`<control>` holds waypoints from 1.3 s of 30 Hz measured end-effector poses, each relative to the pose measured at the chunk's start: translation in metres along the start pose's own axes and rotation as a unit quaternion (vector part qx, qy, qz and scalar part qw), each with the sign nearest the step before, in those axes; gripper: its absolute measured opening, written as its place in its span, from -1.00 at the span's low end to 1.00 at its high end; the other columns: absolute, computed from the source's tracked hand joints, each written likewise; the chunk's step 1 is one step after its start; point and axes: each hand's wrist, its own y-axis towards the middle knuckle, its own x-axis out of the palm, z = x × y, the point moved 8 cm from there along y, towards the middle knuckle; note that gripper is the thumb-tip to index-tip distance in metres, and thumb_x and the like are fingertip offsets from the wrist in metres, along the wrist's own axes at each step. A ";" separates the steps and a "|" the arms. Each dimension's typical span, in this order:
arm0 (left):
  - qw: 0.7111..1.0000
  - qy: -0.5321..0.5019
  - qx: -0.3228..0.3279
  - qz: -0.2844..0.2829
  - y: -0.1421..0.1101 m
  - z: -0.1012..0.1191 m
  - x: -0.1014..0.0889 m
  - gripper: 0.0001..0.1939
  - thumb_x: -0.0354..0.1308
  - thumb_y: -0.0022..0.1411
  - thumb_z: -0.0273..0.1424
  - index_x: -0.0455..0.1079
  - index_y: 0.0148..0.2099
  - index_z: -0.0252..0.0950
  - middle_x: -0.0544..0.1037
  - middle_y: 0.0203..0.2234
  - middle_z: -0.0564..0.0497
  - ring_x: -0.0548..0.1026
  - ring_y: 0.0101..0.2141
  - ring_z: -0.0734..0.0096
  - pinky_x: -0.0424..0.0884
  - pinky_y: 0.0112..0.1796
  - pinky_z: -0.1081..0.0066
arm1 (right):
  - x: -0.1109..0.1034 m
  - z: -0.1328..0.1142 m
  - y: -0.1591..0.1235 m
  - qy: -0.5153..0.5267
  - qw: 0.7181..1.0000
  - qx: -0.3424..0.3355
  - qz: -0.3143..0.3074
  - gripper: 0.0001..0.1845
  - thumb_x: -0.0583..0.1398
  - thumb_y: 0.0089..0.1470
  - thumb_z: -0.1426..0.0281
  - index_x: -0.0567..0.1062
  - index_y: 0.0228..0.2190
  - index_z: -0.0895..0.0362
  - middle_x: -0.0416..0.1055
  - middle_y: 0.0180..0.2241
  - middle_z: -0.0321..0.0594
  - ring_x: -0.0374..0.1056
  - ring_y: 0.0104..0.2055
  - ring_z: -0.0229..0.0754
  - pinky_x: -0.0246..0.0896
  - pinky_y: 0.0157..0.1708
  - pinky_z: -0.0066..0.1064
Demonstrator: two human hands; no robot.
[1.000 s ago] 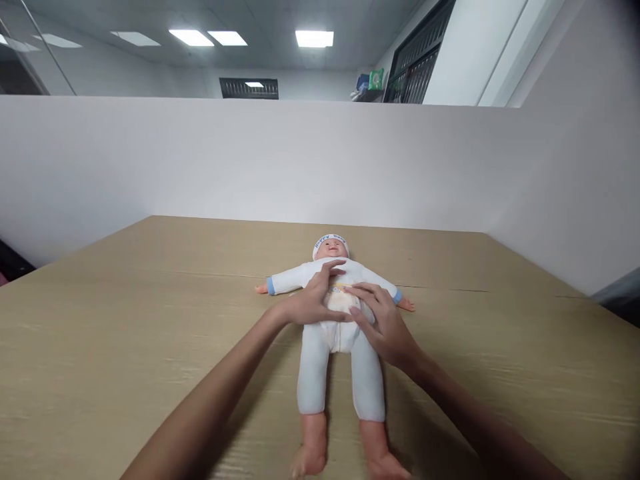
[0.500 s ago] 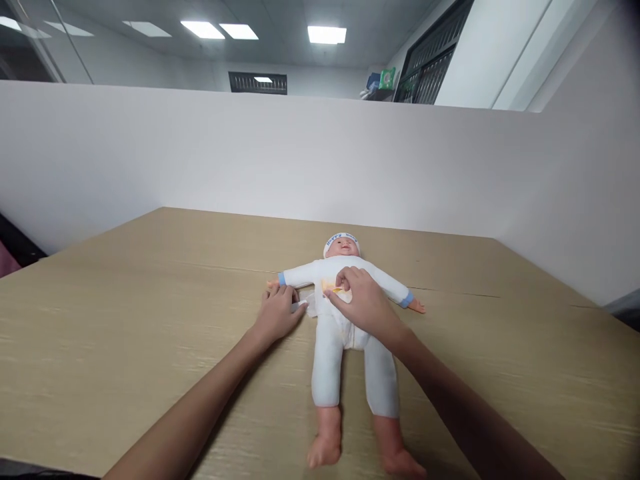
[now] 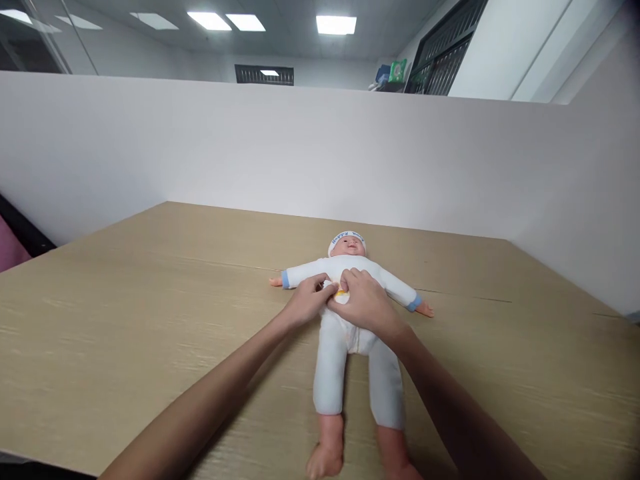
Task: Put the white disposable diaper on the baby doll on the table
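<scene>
Left hand (image 3: 311, 298) moved beside right hand (image 3: 363, 298) on diapered doll (image 3: 357, 340), fingers curled (pinch unclear), tan tabletop (image 3: 150, 320), partition (image 3: 300, 147), lights (image 3: 336, 25)

The doll (image 3: 357, 267) is laid on its back on the desk (image 3: 165, 300), its head pointed toward the far edge. It is dressed in a white suit (image 3: 330, 373) with blue cuffs and a lettered white cap (image 3: 345, 235); its arms are spread, its feet bare. A white diaper (image 3: 358, 340), marked yellow in front, is fitted over the suit, partly hidden.

"Happy" in blue, on white headband (image 3: 347, 235), second word — blurred
</scene>
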 end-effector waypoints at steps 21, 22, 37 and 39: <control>0.977 0.140 0.073 0.146 -0.082 0.048 0.008 -0.73 0.05 0.58 -0.17 0.29 -0.19 -0.19 0.50 -0.27 0.01 0.40 -0.22 0.19 0.29 -0.14 0.21 | -0.036 -0.005 -0.025 0.092 0.993 -0.026 0.064 -0.87 0.12 0.27 0.46 0.27 -0.33 0.03 0.42 -0.26 -0.20 0.32 -0.13 -0.03 0.18 -0.13 -0.25; 0.975 0.160 0.094 0.120 -0.094 0.054 0.015 -0.73 0.03 0.59 -0.19 0.33 -0.19 -0.19 0.54 -0.25 -0.02 0.41 -0.18 0.16 0.30 -0.11 0.19 | -0.044 -0.012 -0.040 0.102 0.991 -0.042 0.080 -0.90 0.12 0.27 0.47 0.29 -0.30 0.04 0.43 -0.24 -0.19 0.34 -0.11 -0.02 0.20 -0.09 -0.24; 0.948 0.308 0.081 0.004 -0.091 0.024 0.039 -0.65 0.26 0.46 -0.04 0.39 -0.20 -0.21 0.59 -0.38 0.00 0.52 -0.31 0.14 0.28 -0.12 0.20 | -0.008 0.038 -0.129 0.138 0.989 0.035 -0.024 -0.79 0.21 0.39 0.22 0.53 -0.26 0.07 0.50 -0.44 -0.30 0.40 -0.41 -0.16 0.19 -0.33 -0.33; 0.943 0.321 0.083 0.007 -0.086 0.023 0.041 -0.63 0.29 0.44 -0.06 0.36 -0.28 -0.20 0.57 -0.43 0.02 0.51 -0.34 0.16 0.25 -0.13 0.21 | -0.003 0.035 -0.127 0.114 0.993 0.027 -0.012 -0.75 0.22 0.40 0.21 0.54 -0.30 0.08 0.48 -0.42 -0.28 0.36 -0.42 -0.17 0.14 -0.35 -0.32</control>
